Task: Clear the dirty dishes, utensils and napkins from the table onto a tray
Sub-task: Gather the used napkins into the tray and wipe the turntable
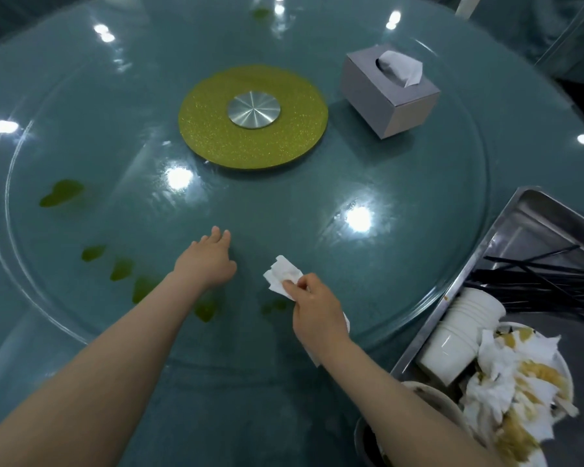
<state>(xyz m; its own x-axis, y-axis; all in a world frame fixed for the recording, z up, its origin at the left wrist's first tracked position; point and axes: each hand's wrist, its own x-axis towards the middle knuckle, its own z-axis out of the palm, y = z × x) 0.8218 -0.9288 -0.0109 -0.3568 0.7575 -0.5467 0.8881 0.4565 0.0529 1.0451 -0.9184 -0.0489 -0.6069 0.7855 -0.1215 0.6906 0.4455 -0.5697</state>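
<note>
My right hand (312, 308) pinches a crumpled white napkin (281, 276) just above the glass turntable (418, 230). To its left, my left hand (209, 259) rests open, palm down, on the glass. A steel tray (533, 227) at the lower right holds a stack of white cups (459, 338), black chopsticks (547, 281) and a plate (560, 362) piled with stained napkins (513, 375). More dishes sit at the tray's near end, partly hidden by my right forearm.
A grey tissue box (390, 96) stands at the back right of the turntable. A gold disc with a metal hub (253, 116) marks its centre. Green leaf shapes (61, 193) show through the glass on the left and near my arms.
</note>
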